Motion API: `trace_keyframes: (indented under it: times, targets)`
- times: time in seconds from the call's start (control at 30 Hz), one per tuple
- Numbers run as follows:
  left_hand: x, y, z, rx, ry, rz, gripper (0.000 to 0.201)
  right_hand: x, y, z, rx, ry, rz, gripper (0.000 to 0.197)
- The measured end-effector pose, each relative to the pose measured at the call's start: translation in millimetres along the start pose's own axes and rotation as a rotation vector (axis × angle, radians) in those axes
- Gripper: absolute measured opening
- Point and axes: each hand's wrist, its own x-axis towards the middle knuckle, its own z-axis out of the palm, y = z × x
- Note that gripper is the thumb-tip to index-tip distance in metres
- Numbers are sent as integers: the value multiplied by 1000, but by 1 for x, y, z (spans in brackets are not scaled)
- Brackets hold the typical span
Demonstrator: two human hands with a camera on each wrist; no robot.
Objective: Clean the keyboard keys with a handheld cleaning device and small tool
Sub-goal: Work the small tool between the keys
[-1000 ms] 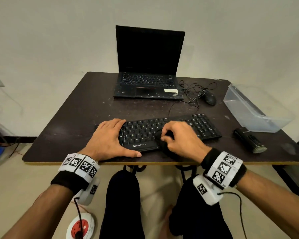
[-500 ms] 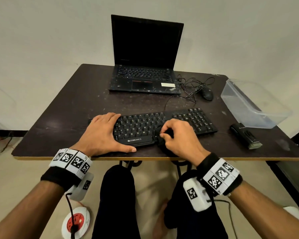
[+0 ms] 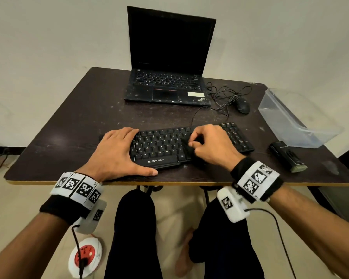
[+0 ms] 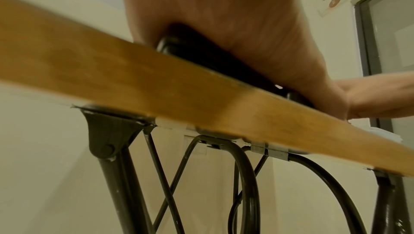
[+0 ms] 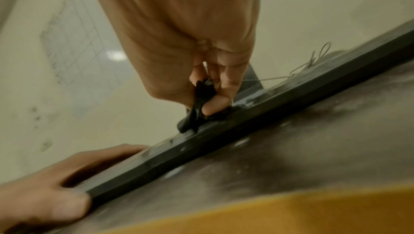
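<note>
A black Zebronics keyboard (image 3: pixel 159 146) lies near the front edge of the dark table (image 3: pixel 73 125). My left hand (image 3: pixel 117 150) rests flat over its left end, thumb along the front edge. My right hand (image 3: pixel 210 146) pinches a small black tool (image 3: pixel 186 147) between thumb and fingers and holds it down on the keys right of centre. In the right wrist view the small black tool (image 5: pixel 199 107) touches the keyboard (image 5: pixel 201 147), with my left hand (image 5: pixel 56 176) at the near end. A black handheld cleaning device (image 3: pixel 288 158) lies on the table to the right, untouched.
An open laptop (image 3: pixel 167 83) with a dark screen stands at the back. A wired mouse (image 3: pixel 242 105) and tangled cable lie to its right. A clear plastic tub (image 3: pixel 298 117) sits at the right edge. Below the table's edge (image 4: pixel 156 87) are metal legs.
My right hand with the small tool has slid a little farther back across the keys. The left hand stays put on the keyboard's left end. The head view has shifted slightly.
</note>
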Motion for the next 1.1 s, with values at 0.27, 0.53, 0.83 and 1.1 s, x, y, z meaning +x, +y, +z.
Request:
trace_keyframes:
  times: [0.27,0.53,0.83,1.1]
  targets:
    - [-1,0,2,0,3,-1,150,22,-12,-4,-51,-27,-3,11]
    - [-1,0,1,0,25,12,148,42,-24,-6,-124,-16,24,9]
    - [-1,1,0,-7,19,1,149,65,-40,7,-116,-64,-21,17]
    - [-1,1,-3,-13,4,4,148,68,-66,23,-98,-169,-176,17]
